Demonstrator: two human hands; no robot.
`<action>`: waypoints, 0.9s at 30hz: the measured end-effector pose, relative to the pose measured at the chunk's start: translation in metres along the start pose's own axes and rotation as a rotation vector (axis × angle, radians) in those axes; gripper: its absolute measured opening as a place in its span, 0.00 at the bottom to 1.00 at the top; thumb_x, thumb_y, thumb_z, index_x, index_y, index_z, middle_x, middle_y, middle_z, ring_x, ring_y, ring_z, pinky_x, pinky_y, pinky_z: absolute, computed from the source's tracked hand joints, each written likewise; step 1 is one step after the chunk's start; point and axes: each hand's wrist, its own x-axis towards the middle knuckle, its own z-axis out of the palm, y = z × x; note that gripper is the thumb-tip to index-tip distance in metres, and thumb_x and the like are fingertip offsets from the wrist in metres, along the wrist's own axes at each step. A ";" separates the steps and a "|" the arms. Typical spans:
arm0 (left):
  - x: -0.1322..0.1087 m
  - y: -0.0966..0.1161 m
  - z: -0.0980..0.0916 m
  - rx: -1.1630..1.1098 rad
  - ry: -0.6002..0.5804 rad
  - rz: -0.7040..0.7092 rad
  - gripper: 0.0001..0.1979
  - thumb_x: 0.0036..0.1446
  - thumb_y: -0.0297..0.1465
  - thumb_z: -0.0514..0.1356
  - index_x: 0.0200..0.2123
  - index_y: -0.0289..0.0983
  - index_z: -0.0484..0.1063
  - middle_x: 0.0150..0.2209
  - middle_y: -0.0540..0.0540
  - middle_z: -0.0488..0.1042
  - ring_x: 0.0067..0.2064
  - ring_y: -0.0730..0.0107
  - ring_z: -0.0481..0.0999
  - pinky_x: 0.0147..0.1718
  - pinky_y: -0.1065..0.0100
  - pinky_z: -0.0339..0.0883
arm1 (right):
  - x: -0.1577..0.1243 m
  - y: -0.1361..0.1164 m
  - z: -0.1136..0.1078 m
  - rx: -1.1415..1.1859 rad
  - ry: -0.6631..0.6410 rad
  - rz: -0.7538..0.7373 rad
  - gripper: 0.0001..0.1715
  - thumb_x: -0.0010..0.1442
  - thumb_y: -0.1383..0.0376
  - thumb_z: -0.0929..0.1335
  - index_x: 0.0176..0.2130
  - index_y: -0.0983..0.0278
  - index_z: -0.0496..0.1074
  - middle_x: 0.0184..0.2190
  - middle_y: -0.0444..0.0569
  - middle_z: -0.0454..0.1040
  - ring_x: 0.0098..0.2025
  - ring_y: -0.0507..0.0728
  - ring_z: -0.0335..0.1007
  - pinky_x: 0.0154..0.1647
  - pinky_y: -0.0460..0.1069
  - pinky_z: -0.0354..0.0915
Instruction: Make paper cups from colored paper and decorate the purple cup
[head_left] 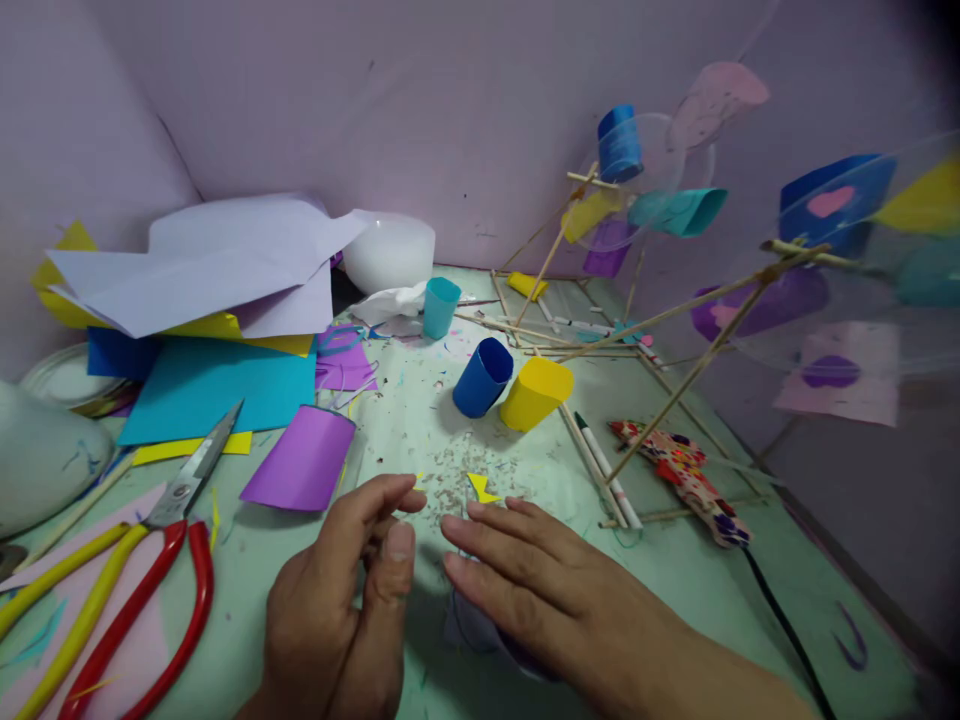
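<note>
My left hand point(341, 590) hovers low over the green table point(420, 420), fingers curled with thumb near the forefinger; a tiny yellow bit shows at the fingertip, too small to name. My right hand point(525, 580) lies flat with fingers stretched out, pressing on a pale purple piece point(469, 625) partly hidden beneath it. A small yellow paper scrap point(481, 487) lies just beyond the fingertips. Further back, a blue paper tube point(482, 377) and a yellow paper tube point(535, 393) lie side by side, and a purple paper roll point(301, 458) lies to the left.
Red and yellow scissors point(161, 560) lie at the left front. Coloured paper sheets point(210, 370) pile up at the back left, with a white bowl point(390, 250) and teal cup point(439, 306) behind. A stick frame point(675, 320) carrying paper shapes stands on the right beside a patterned clip point(686, 475).
</note>
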 end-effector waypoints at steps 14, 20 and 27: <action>0.001 0.019 -0.002 -0.080 0.018 -0.274 0.09 0.60 0.37 0.52 0.42 0.45 0.69 0.34 0.54 0.78 0.30 0.71 0.75 0.31 0.68 0.69 | -0.014 0.001 -0.020 0.209 0.211 0.192 0.52 0.54 0.53 0.71 0.67 0.48 0.41 0.65 0.47 0.55 0.60 0.64 0.62 0.56 0.54 0.66; 0.005 0.017 -0.003 -0.232 0.059 -0.268 0.11 0.60 0.37 0.53 0.42 0.42 0.70 0.35 0.51 0.77 0.31 0.71 0.73 0.27 0.70 0.67 | -0.018 -0.017 -0.020 0.254 0.074 0.292 0.48 0.54 0.55 0.72 0.66 0.57 0.47 0.63 0.52 0.59 0.63 0.63 0.57 0.61 0.54 0.61; 0.007 0.008 0.000 -0.303 0.026 -0.172 0.10 0.61 0.35 0.53 0.43 0.39 0.69 0.35 0.48 0.76 0.29 0.73 0.72 0.25 0.71 0.67 | -0.021 -0.019 -0.027 0.217 0.245 0.439 0.38 0.57 0.65 0.70 0.62 0.51 0.54 0.52 0.47 0.72 0.50 0.59 0.71 0.52 0.54 0.70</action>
